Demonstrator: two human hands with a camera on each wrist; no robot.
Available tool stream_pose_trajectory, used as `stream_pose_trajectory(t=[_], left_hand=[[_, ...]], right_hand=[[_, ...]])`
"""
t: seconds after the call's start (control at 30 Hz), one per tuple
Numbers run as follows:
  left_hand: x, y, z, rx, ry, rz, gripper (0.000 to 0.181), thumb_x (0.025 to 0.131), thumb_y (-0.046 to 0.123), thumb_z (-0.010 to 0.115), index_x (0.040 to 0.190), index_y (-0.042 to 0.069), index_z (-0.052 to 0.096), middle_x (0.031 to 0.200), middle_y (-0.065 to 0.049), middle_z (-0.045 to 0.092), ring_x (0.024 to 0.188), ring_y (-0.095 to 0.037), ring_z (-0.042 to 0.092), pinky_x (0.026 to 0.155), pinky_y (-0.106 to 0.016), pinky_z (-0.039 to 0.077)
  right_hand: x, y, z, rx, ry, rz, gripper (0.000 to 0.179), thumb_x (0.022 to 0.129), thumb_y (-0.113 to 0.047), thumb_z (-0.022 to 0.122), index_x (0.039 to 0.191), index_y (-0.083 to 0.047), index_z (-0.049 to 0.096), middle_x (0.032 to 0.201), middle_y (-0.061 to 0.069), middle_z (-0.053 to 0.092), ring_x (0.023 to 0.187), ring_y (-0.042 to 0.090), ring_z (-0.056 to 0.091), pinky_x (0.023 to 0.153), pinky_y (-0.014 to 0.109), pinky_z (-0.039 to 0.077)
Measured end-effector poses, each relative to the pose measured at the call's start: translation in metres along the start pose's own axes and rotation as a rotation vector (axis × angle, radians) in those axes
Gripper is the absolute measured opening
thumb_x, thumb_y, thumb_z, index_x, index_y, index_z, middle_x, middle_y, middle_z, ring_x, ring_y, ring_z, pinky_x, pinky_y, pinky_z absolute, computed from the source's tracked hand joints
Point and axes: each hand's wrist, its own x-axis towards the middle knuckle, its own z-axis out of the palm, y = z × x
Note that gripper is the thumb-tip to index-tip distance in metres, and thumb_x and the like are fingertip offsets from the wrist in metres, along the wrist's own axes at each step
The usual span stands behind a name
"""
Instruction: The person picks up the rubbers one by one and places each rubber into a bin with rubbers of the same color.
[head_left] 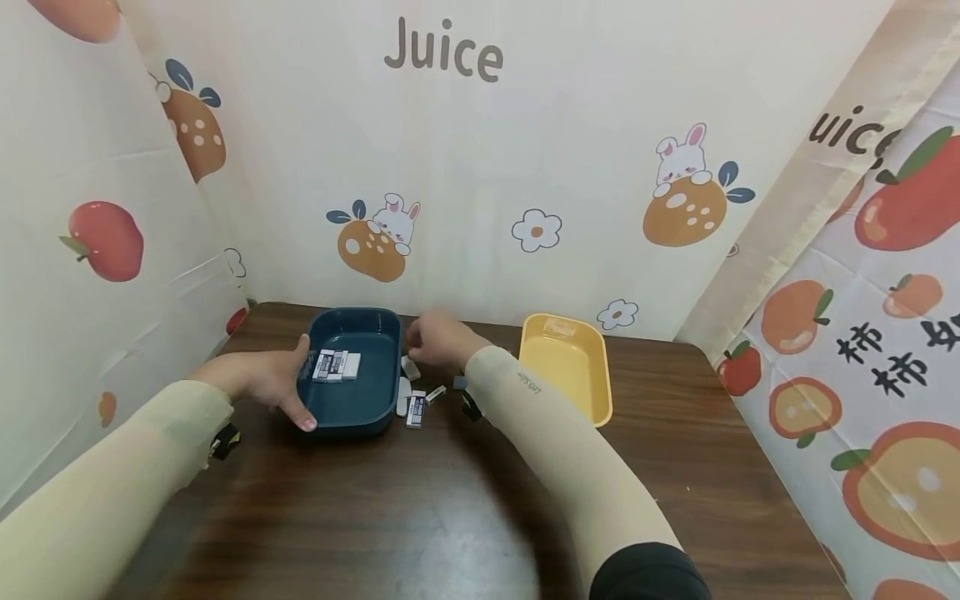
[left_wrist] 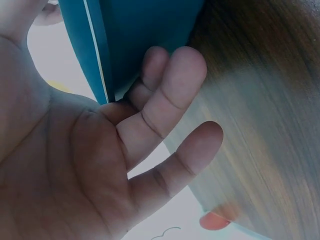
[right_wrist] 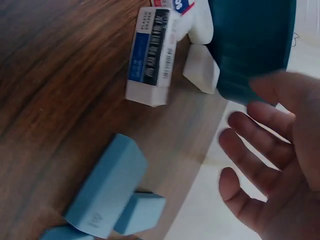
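Observation:
My left hand (head_left: 273, 383) spans the left side of a dark teal tray (head_left: 352, 418), thumb near its front corner. In the left wrist view the fingers (left_wrist: 187, 75) are spread and slightly bent beside the tray's wall. Inside the tray lie several white erasers in printed sleeves (head_left: 330, 365). My right hand (head_left: 442, 337) hovers past the tray's right side; in the right wrist view its fingers are loosely bent around nothing. Close by, on the table, lie a sleeved white eraser (right_wrist: 150, 57), a bare white eraser (right_wrist: 201, 70) and several blue erasers (right_wrist: 107, 185).
A yellow tray (head_left: 602, 383) stands to the right, behind my right forearm. The dark wooden table (head_left: 450, 508) meets a printed curtain (head_left: 480, 250) at the back, with more printed cloth along both sides.

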Motion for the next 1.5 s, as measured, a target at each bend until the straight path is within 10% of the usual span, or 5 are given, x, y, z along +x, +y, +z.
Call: stream_pose_trajectory(t=[0.27,0.87,1.13,1.5], left_hand=[[0.0,0.003,0.001,-0.013,-0.005,-0.006,0.176,0.074,0.061,0.103,0.169,-0.012,-0.025,0.174,-0.054,0.01,0.119,-0.05,0.071,0.12,-0.081,0.046],[0.0,0.001,-0.001,-0.027,-0.016,-0.017,0.174,0.076,0.056,0.104,0.168,-0.014,-0.026,0.172,-0.055,0.011,0.117,-0.05,0.072,0.116,-0.079,0.051],[-0.003,0.001,-0.001,-0.032,-0.023,-0.011,0.174,0.076,0.056,0.104,0.168,-0.013,-0.027,0.172,-0.056,0.01,0.108,-0.047,0.075,0.112,-0.075,0.057],[-0.001,0.001,-0.001,-0.027,-0.025,-0.014,0.176,0.075,0.057,0.105,0.168,-0.014,-0.026,0.17,-0.057,0.013,0.102,-0.043,0.076,0.111,-0.077,0.056]], right_hand=[[0.001,0.007,0.008,0.036,-0.164,-0.034,0.017,0.097,-0.021,0.092,0.112,-0.019,0.086,0.1,-0.006,0.081,0.092,0.014,0.075,0.086,0.028,0.066],[-0.001,-0.001,0.011,-0.122,-0.143,-0.062,0.011,0.097,-0.019,0.089,0.107,-0.017,0.085,0.099,-0.005,0.08,0.086,0.012,0.074,0.08,0.026,0.064],[-0.008,0.002,0.003,-0.164,-0.088,-0.049,0.007,0.099,-0.026,0.085,0.103,-0.02,0.086,0.094,-0.006,0.079,0.082,0.014,0.073,0.077,0.03,0.064],[-0.005,-0.007,-0.022,-0.119,0.185,0.053,0.021,0.102,-0.037,0.083,0.11,-0.018,0.083,0.1,-0.005,0.078,0.09,0.015,0.07,0.084,0.031,0.062]])
